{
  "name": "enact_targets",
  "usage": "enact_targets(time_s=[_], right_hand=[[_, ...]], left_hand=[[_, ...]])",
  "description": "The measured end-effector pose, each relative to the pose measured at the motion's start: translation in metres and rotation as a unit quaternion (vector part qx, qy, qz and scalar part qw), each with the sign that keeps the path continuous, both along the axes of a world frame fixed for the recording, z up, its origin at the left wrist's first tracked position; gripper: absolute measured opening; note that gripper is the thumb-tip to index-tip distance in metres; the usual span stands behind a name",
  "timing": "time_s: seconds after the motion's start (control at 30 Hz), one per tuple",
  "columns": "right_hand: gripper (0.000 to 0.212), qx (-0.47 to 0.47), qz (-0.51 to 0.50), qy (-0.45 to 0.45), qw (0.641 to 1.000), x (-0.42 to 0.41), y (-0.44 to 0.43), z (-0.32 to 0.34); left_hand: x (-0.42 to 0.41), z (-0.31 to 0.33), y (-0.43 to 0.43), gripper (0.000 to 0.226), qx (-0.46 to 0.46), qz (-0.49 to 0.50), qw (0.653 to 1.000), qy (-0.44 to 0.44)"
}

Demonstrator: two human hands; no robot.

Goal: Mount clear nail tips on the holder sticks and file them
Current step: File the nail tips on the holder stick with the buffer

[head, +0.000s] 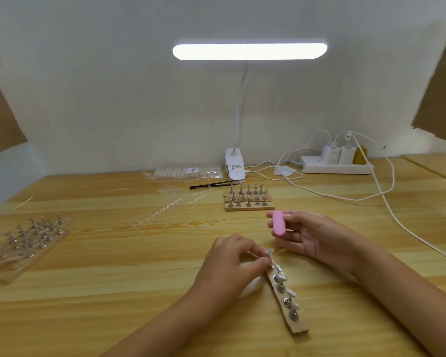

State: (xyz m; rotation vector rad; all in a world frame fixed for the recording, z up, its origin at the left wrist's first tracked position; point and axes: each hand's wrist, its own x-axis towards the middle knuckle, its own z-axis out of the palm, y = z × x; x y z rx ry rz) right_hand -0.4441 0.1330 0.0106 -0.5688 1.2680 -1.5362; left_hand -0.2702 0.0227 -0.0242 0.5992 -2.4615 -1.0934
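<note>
the block [278, 223] in the right hand [312, 235] is plain bubblegum pink. the nail tip [269, 251] at the left hand [236, 256] fingertips is clear, almost colourless. just under that hand the strip [298, 324] is raw tan, its holder sticks [281, 278] shiny silver. a white wad [251, 286] shows beneath the left palm. the table [113, 266] is honey yellow with darker streaked grain. beyond both hands: a white lamp [249, 51], a black tool [198, 187], a white power strip [336, 168] with one yellow plug [359, 155].

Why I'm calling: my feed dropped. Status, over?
Left hand pinches tip at strip's far end. Right hand holds pink file, off the tip. Nothing in the way.
</note>
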Motion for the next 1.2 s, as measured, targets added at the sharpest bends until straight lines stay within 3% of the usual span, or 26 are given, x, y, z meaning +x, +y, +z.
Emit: enact_targets(time_s=[0.07, 0.17, 0.27, 0.4, 0.53, 0.73, 1.2], right_hand=[[0.035, -0.012, -0.010, -0.009, 1.000, 0.000, 0.001, 0.002], [0.038, -0.041, -0.017, 0.009, 0.999, 0.004, 0.001, 0.011], [0.038, -0.064, -0.032, 0.079, 0.994, 0.016, -0.001, 0.023], [0.033, -0.090, -0.046, 0.188, 0.977, 0.043, -0.004, 0.024], [0.025, -0.112, -0.074, 0.207, 0.969, 0.060, 0.002, 0.011], [0.025, -0.132, -0.081, 0.273, 0.949, 0.061, 0.011, 0.015], [0.028, -0.112, -0.056, 0.322, 0.938, 0.060, 0.012, 0.009]], left_hand=[[0.003, 0.002, -0.002, 0.006, 0.087, 0.011, 0.994, 0.072], [0.010, 0.008, -0.005, 0.004, 0.226, 0.017, 0.957, 0.180], [0.014, 0.012, -0.005, 0.007, 0.278, 0.016, 0.937, 0.211], [0.016, 0.012, -0.007, 0.005, 0.299, 0.010, 0.933, 0.202], [0.017, 0.008, -0.011, 0.007, 0.304, -0.005, 0.932, 0.200], [0.016, 0.012, -0.009, 0.045, 0.316, -0.006, 0.925, 0.210], [0.020, 0.010, -0.012, 0.027, 0.300, 0.010, 0.939, 0.170]])
